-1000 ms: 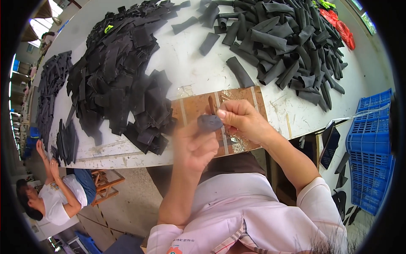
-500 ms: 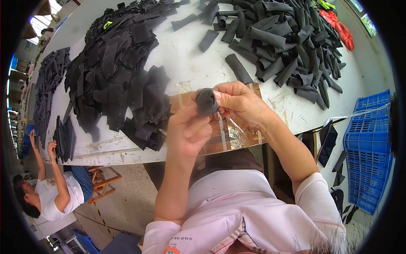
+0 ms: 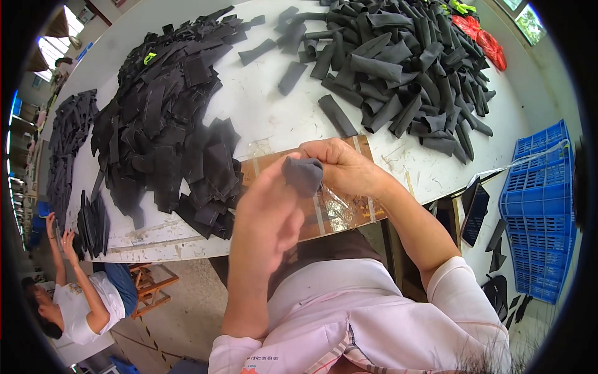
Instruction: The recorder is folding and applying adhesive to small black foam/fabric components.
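Observation:
A dark grey fabric tube is between my two hands above the table's near edge, its end facing up toward me. My left hand is closed on the tube's left side, its fingers curled and a little blurred. My right hand grips its far right side, with the fingertips partly hidden behind the cloth. Beneath the hands lies a brown board crossed with clear tape. One loose fabric tube rests just beyond the board.
Flat black fabric pieces are heaped at left; a big pile of fabric tubes covers the far right. A red plastic bag sits behind it. Blue crates stand off the right edge. A co-worker handles dark strips at far left.
My hands have come slightly nearer with the tube, and its end has turned so more of its side shows. My right fingers have shifted behind it. The whole view has tilted slightly.

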Demonstrator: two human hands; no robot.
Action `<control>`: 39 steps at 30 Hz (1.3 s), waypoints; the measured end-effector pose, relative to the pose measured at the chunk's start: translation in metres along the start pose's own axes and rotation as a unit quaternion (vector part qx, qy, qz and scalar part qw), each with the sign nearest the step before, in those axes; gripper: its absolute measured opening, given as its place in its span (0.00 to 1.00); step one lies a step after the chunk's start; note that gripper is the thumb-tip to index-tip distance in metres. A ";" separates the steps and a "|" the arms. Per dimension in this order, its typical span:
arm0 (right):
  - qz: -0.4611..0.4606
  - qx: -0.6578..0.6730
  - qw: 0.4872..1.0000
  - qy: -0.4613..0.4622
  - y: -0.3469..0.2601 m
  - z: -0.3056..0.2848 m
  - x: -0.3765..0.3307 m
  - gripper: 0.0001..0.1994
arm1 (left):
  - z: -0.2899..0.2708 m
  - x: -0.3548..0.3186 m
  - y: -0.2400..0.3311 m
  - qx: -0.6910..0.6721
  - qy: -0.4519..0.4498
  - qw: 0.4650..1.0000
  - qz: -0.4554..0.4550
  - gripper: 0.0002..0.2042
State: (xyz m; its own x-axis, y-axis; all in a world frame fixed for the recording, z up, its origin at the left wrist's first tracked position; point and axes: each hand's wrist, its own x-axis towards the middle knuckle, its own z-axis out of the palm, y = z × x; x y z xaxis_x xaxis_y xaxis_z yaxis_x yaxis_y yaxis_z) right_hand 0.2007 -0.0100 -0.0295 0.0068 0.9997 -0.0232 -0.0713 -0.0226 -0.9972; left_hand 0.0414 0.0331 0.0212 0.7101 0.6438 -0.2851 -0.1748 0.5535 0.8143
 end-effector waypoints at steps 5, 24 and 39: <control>0.010 0.059 0.998 -0.005 0.000 0.006 -0.002 0.16 | -0.045 0.020 -0.014 -0.318 -0.098 0.933 -0.139 0.15; -0.205 -0.494 0.842 0.068 -0.056 0.015 -0.014 0.19 | -0.006 0.012 -0.004 -0.076 -0.018 0.949 0.305 0.08; -0.161 -0.320 0.929 0.094 0.002 0.012 -0.014 0.09 | -0.008 0.044 0.020 0.362 -0.200 0.904 0.107 0.06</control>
State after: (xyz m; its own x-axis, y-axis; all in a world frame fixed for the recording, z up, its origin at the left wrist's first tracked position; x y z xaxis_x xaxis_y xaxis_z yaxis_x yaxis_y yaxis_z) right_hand 0.1882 -0.0238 -0.0302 0.1035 0.9379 0.3310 0.5714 0.2163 -0.7917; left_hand 0.0635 0.0769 0.0209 0.9278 0.3730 0.0052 0.0524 -0.1441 0.9882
